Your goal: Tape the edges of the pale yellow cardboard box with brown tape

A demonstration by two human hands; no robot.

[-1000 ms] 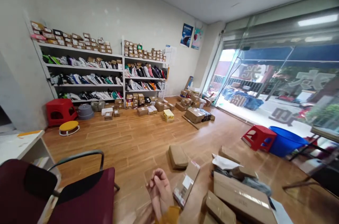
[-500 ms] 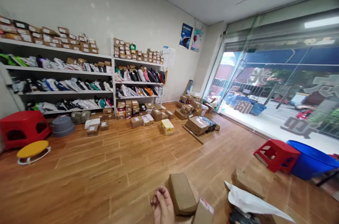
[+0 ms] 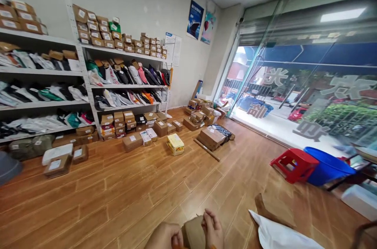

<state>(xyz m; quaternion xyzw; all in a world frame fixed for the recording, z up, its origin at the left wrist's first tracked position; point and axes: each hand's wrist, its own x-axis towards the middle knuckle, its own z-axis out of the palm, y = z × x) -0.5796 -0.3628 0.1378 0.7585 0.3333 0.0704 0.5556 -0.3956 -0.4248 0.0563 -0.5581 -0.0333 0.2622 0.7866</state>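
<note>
At the bottom of the head view a brown cardboard parcel lies between my hands, its near part cut off by the frame. My left hand is closed at its left side, fingers curled inward against or just beside it. Over the parcel's right side, my right hand has its fingers bent and pinched together. What either hand grips, if anything, is hidden or too small to name. To the right, a white plastic mailer bag lies in front of a brown package.
Shelves with boxes and bagged parcels line the left wall. Several cartons and a yellow box stand on the wooden floor. A cardboard tube lies beside a large carton. A red stool and blue tub stand at right.
Two hands now show at the parcel, where one was visible beside it. The view has shifted right and closer to the shelves. The smaller box near the parcel is out of sight.
</note>
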